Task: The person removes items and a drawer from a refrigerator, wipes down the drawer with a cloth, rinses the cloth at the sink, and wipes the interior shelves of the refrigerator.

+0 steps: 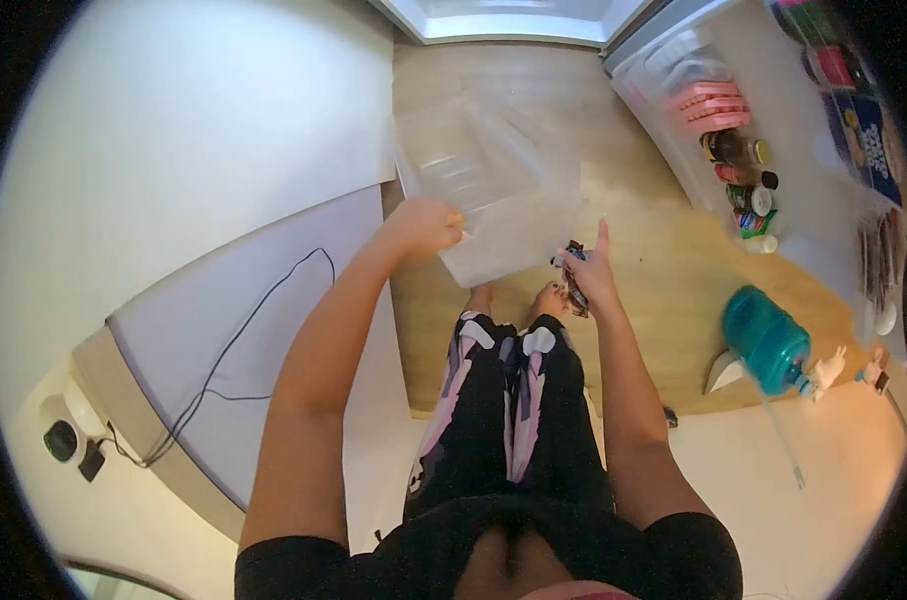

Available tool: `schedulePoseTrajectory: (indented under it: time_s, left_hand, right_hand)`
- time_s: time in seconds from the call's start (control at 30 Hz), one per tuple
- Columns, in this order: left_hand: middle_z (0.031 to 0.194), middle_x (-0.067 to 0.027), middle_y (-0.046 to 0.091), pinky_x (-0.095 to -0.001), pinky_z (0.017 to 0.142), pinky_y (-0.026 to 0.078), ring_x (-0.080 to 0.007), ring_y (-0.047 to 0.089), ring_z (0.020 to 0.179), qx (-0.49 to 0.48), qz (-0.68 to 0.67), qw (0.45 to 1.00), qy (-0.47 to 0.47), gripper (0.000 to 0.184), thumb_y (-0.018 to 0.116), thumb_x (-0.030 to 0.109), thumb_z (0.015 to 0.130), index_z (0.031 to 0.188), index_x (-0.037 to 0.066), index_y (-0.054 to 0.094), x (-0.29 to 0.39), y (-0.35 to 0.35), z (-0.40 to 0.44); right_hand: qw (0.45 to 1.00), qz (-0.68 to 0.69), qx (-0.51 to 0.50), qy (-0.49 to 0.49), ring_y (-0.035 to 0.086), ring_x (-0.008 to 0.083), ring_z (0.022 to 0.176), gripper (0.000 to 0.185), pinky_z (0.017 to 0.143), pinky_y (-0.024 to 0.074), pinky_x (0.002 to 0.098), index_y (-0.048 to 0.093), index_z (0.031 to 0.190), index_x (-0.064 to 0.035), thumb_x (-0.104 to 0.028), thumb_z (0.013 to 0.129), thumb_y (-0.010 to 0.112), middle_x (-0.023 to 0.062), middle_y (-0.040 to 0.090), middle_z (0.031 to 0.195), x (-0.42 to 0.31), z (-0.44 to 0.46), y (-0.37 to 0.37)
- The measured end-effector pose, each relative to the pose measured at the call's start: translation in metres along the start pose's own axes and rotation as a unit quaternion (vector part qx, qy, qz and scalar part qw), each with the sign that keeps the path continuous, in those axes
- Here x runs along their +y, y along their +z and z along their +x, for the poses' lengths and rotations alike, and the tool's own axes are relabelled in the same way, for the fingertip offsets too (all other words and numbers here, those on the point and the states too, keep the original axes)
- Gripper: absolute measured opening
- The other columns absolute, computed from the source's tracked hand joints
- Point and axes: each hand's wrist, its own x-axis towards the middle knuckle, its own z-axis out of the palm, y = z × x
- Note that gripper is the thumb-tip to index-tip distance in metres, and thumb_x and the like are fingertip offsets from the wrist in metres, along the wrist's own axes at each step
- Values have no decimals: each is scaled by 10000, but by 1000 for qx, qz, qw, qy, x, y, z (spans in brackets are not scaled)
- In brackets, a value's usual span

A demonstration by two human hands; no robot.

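Observation:
My left hand [423,228] is closed on the near left edge of a clear plastic bin [508,235], which hangs tilted above the floor and is smeared by motion. In my right hand [593,275] is a small dark, shiny packet [575,280] with brown and pale print. The index finger of that hand points away from me while the others wrap the packet. It is just right of the bin's near corner, and I cannot tell whether they touch. My bare feet [548,303] show beneath, partly hidden.
An open fridge door [663,150] at right holds pink egg trays [713,105], several jars [738,150] and a blue packet [863,140]. The fridge body [513,28] is ahead. A teal water jug [765,338] lies at right. A black cable [213,370] runs along the left.

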Motion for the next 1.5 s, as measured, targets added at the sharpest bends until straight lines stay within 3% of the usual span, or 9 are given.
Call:
schedulePoseTrajectory:
  time_s: [0.3, 0.57, 0.67, 0.77, 0.83, 0.97, 1.23, 1.33, 1.5]
  left_hand:
    - [706, -173, 591, -460, 614, 442, -365, 565, 678, -38, 91, 992, 75, 231, 603, 288, 722, 728, 57, 607, -41, -44, 21]
    - [784, -156, 633, -437, 670, 493, -335, 613, 753, -77, 170, 982, -39, 142, 563, 169, 736, 792, 67, 643, -61, -41, -1]
    - [795, -153, 638, -416, 687, 503, -324, 622, 766, -97, 195, 972, -90, 132, 570, 147, 725, 783, 58, 649, -86, -8, -7]
    - [802, -186, 625, -441, 680, 495, -346, 614, 746, -56, 147, 983, -91, 119, 555, 89, 702, 756, 29, 642, -128, 43, -9]
    - [808, -169, 633, -425, 685, 500, -329, 621, 761, -59, 158, 981, -97, 112, 567, 95, 703, 752, 36, 648, -133, 58, -10]
    - [809, -156, 640, -406, 690, 505, -312, 628, 764, -30, 166, 979, -117, 108, 559, 76, 715, 754, 43, 654, -151, 91, -11]
    - [807, -124, 640, -383, 700, 502, -277, 614, 811, -7, 215, 965, -151, 135, 540, 126, 739, 764, 56, 653, -205, 158, -14]
    - [831, -108, 635, -379, 707, 493, -268, 608, 815, -16, 271, 953, -135, 131, 561, 144, 728, 788, 73, 652, -234, 178, 0]
    - [845, -93, 625, -362, 725, 468, -251, 595, 844, -46, 319, 938, -127, 128, 534, 109, 748, 792, 93, 653, -266, 233, 16]
  right_hand:
    - [997, 19, -44, 52, 482, 113, 516, 923, 439, 390, 249, -2, 1418, -152, -72, 771, 650, 40, 519, 659, -34, 12, 61]
    - [996, -23, -73, 39, 515, 166, 522, 896, 501, 454, 304, 20, 1410, -91, -99, 760, 636, 81, 556, 742, 0, 27, 102]
    - [995, -52, -83, 13, 553, 181, 607, 804, 562, 475, 309, 169, 1377, -29, -88, 728, 640, 110, 560, 809, 13, 32, 106]
    - [968, -211, 86, -107, 577, 209, 720, 699, 631, 482, 329, 291, 1296, 26, -59, 690, 629, 136, 566, 869, 44, 40, 97]
    - [989, -38, 26, 140, 582, 243, 792, 510, 706, 474, 343, 439, 1136, 61, -94, 688, 629, 161, 578, 893, 12, 30, 79]
    - [988, -117, -34, 94, 586, 237, 707, 316, 672, 464, 351, 569, 920, 53, -215, 756, 606, 157, 588, 782, 72, 50, 50]
    - [979, -108, -151, 85, 526, 142, 553, 353, 499, 420, 281, 523, 1023, 18, -275, 837, 585, 58, 554, 676, 76, 103, 120]
    - [985, -99, -143, 19, 529, 132, 584, 354, 517, 419, 275, 524, 1027, 9, -290, 844, 583, 54, 547, 674, 83, 119, 144]
    - [978, -128, -137, 93, 540, 129, 635, 339, 574, 433, 263, 552, 1003, -12, -309, 844, 577, 66, 577, 718, 142, 108, 89]
